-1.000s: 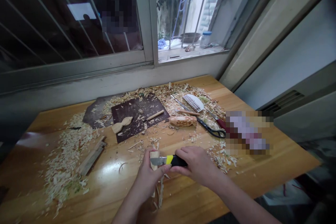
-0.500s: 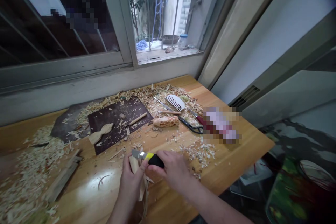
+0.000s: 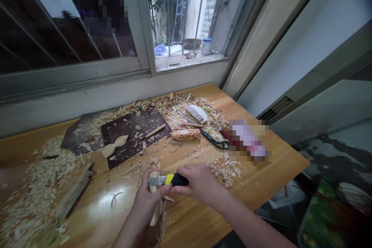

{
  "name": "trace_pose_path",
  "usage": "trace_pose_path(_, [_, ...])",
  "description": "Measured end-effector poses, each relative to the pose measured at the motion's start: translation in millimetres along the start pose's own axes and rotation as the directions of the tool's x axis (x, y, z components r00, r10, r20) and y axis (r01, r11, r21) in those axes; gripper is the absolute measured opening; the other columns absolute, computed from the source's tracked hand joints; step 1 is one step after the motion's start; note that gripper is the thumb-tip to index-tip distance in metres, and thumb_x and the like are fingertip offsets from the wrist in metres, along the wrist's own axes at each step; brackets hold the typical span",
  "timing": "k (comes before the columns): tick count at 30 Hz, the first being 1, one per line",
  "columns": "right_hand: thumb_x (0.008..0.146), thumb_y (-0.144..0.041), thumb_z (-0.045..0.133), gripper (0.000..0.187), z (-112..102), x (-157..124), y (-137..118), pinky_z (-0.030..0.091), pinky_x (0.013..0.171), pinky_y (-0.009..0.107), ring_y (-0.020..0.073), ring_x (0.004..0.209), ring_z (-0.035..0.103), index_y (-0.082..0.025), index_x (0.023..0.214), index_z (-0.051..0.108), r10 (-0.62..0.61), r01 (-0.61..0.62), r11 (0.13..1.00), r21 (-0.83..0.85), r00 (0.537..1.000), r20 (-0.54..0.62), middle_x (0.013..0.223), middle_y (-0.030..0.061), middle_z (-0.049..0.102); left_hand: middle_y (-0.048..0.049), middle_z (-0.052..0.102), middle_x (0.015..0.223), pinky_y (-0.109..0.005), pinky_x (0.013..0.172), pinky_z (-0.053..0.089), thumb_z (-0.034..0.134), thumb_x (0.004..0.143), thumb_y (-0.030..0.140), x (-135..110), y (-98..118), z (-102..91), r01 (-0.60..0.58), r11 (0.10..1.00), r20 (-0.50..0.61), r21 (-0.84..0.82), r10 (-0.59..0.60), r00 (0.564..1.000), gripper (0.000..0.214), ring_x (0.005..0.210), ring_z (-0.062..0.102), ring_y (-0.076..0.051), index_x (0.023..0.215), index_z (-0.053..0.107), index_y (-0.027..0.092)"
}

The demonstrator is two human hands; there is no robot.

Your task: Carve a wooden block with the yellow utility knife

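Observation:
My left hand (image 3: 148, 195) is closed around a pale wooden block (image 3: 156, 213), which stands tilted at the front of the table. In my right hand (image 3: 199, 184) is a utility knife (image 3: 171, 179) with a black and yellow handle. Its blade lies across the upper part of the block, pointing left. The left thumb rests close to the knife's front end. Thin wood strips hang beside the block's lower right side. Part of the block is hidden behind the left fingers.
Shavings (image 3: 31, 193) cover the wooden table's left and back. A dark mat (image 3: 135, 135) bears a carved wooden piece (image 3: 115, 146) and a wooden-handled tool (image 3: 155, 130). Farther right lie a white comb (image 3: 197, 113), a carved wood piece (image 3: 186, 135) and a black-handled tool (image 3: 215, 141). A rough wood strip (image 3: 75, 190) lies left.
The knife's blade has turned level and now crosses the block slightly lower down its face. Both hands stay on their things. The whole view has shifted a little.

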State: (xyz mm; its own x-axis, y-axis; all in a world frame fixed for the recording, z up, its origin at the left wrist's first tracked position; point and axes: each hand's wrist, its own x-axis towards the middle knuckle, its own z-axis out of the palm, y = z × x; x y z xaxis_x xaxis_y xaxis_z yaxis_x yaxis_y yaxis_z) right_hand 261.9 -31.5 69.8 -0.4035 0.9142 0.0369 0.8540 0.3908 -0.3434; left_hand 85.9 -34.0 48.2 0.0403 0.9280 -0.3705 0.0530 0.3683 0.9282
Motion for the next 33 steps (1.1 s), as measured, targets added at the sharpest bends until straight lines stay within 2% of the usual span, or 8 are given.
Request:
trace_pose_path(5, [0.074, -0.064, 0.04, 0.045, 13, -2, -18, 0.028, 0.053, 0.025, 0.0149, 0.064, 0.056, -0.021, 0.074, 0.053, 0.118, -0.114, 0.992, 0.047, 0.989, -0.093, 0.068, 0.0004, 0.062, 0.0015, 0.057, 0.074, -0.026, 0.059, 0.04, 0.07, 0.05, 0.042, 1, 3, -2.3, -0.025, 0.999, -0.084, -0.02, 0.024, 0.996, 0.053, 0.063, 0.053, -0.016, 0.092, 0.047, 0.021])
trace_pose_path(10, [0.08, -0.051, 0.045, 0.031, 22, 0, -30, 0.03, 0.053, 0.024, 0.0161, 0.066, 0.058, -0.021, 0.083, 0.054, 0.286, -0.279, 0.956, 0.088, 0.955, -0.078, 0.073, 0.0016, 0.063, 0.001, 0.055, 0.073, -0.03, 0.063, 0.041, 0.065, 0.056, 0.046, -2, 11, 6.9, -0.091, 0.984, -0.254, 0.155, 0.129, 0.959, 0.045, 0.067, 0.054, -0.019, 0.089, 0.045, 0.022])
trace_pose_path(12, [0.081, -0.046, 0.046, 0.026, 24, 1, -30, 0.029, 0.051, 0.024, 0.0163, 0.064, 0.058, -0.022, 0.083, 0.054, 0.321, -0.315, 0.945, 0.081, 0.945, -0.065, 0.072, 0.0016, 0.064, 0.0007, 0.054, 0.073, -0.03, 0.065, 0.041, 0.064, 0.058, 0.045, -2, 14, 9.0, -0.087, 0.986, -0.219, 0.143, 0.118, 0.969, 0.044, 0.068, 0.054, -0.019, 0.089, 0.044, 0.021])
trace_pose_path(15, [0.081, -0.049, 0.042, 0.029, 22, 3, -24, 0.026, 0.049, 0.024, 0.0165, 0.061, 0.058, -0.022, 0.083, 0.054, 0.333, -0.328, 0.942, 0.076, 0.94, -0.073, 0.069, 0.0017, 0.064, 0.0002, 0.056, 0.073, -0.03, 0.061, 0.043, 0.065, 0.058, 0.045, -1, 17, 6.1, 0.006, 1.0, -0.065, 0.007, -0.006, 0.998, 0.048, 0.063, 0.055, -0.017, 0.092, 0.044, 0.02])
trace_pose_path(21, [0.081, -0.053, 0.039, 0.035, 2, 4, -11, 0.027, 0.052, 0.023, 0.0136, 0.061, 0.054, -0.021, 0.075, 0.051, 0.095, -0.092, 0.989, 0.117, 0.995, -0.023, 0.067, -0.0007, 0.06, 0.0011, 0.058, 0.075, -0.025, 0.06, 0.042, 0.074, 0.047, 0.038, -2, 17, -4.6, 0.055, 0.981, 0.031, -0.185, -0.05, 0.998, 0.059, 0.067, 0.056, -0.016, 0.096, 0.046, 0.02])
trace_pose_path(26, [0.079, -0.055, 0.043, 0.036, -10, 6, -11, 0.026, 0.054, 0.023, 0.0133, 0.062, 0.052, -0.02, 0.078, 0.053, -0.121, 0.117, 0.99, 0.074, 0.992, 0.043, 0.069, 0.0, 0.06, 0.0031, 0.055, 0.07, -0.023, 0.055, 0.039, 0.076, 0.045, 0.03, -9, 20, -8.7, 0.14, 0.949, 0.187, -0.283, -0.089, 0.978, 0.063, 0.06, 0.053, -0.014, 0.099, 0.043, 0.022])
trace_pose_path(30, [0.078, -0.058, 0.041, 0.04, -11, 9, -11, 0.025, 0.054, 0.024, 0.0145, 0.063, 0.053, -0.021, 0.08, 0.054, -0.142, 0.142, 0.99, 0.011, 0.99, 0.023, 0.069, 0.0007, 0.06, 0.0041, 0.054, 0.067, -0.021, 0.053, 0.036, 0.074, 0.052, 0.025, -11, 21, -12.7, 0.158, 0.949, 0.263, -0.273, -0.084, 0.961, 0.056, 0.058, 0.05, -0.011, 0.098, 0.043, 0.021])
trace_pose_path(33, [0.078, -0.059, 0.04, 0.04, -7, 9, -13, 0.026, 0.055, 0.024, 0.0147, 0.063, 0.053, -0.021, 0.077, 0.053, -0.081, 0.081, 0.997, 0.009, 0.996, -0.023, 0.069, 0.0007, 0.061, 0.0043, 0.054, 0.067, -0.021, 0.056, 0.037, 0.073, 0.053, 0.026, -8, 20, -12.9, 0.082, 0.96, 0.176, -0.269, -0.035, 0.984, 0.05, 0.06, 0.05, -0.011, 0.095, 0.046, 0.02])
